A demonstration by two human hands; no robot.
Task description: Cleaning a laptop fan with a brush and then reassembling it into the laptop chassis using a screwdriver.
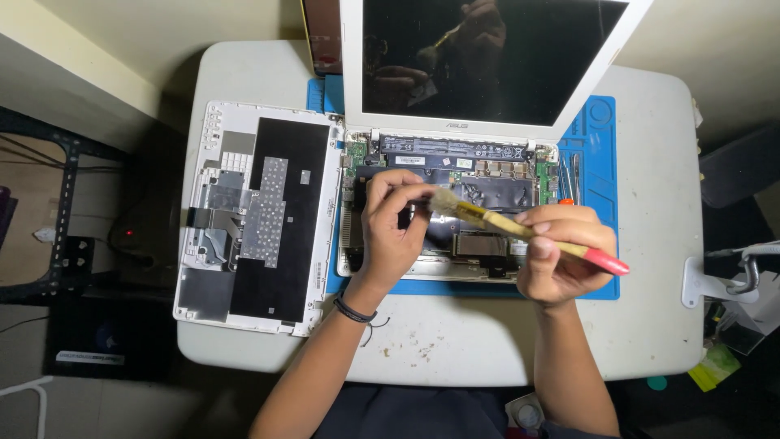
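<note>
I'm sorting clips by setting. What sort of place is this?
Probably a home or small electronics repair spot: an opened laptop lies on a blue repair mat on a small white table, its removed keyboard cover beside it, while the right hand holds a brush.

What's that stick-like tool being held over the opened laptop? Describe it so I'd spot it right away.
Start at the white laptop, lying open on the blue mat with its insides exposed. Slanting across it is a brush: the right hand grips its handle, and the left hand pinches near its bristles. Its pale bristle tuft, yellowish wooden handle and red end set it apart from the dark boards beneath.
</note>
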